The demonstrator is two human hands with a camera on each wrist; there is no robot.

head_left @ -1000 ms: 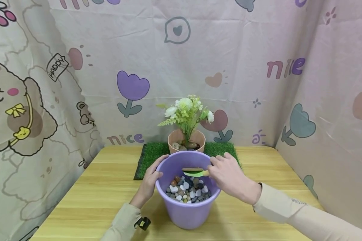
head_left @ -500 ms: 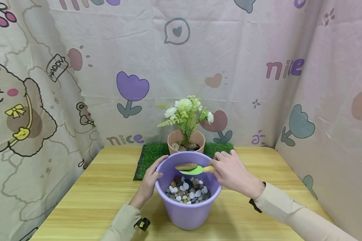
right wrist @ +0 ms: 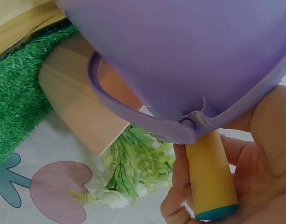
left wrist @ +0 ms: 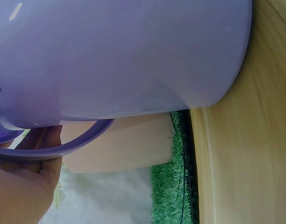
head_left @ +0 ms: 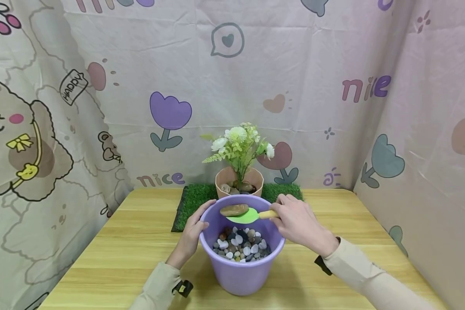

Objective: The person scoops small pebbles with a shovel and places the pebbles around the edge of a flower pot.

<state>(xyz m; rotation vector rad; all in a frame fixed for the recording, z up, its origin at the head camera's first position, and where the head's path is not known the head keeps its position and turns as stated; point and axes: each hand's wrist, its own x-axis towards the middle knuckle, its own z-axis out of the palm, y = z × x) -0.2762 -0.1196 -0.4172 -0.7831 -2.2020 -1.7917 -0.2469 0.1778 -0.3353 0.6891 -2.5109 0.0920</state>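
Observation:
A purple bucket (head_left: 242,277) stands upright on the table, with many small pebbles (head_left: 240,247) at its bottom. My left hand (head_left: 191,234) grips the bucket's left rim, thumb over the edge; in the left wrist view its fingers are by the purple handle (left wrist: 82,142). My right hand (head_left: 298,224) holds a small garden trowel by its yellow handle (right wrist: 210,175). The trowel's green blade (head_left: 244,216) is level over the bucket's mouth, above the pebbles. On that blade lies a long brown stone (head_left: 234,210), its left end sticking out past the tip.
Behind the bucket, a pink flowerpot (head_left: 221,178) with white flowers (head_left: 236,134) and several large stones sits on a green artificial grass mat (head_left: 199,198). The wooden table (head_left: 139,249) extends to both sides. A printed cloth (head_left: 232,86) hangs at the back and sides.
My right hand has shifted the trowel left and slightly up over the bucket, bringing the brown stone fully into sight. The left hand and bucket have stayed put.

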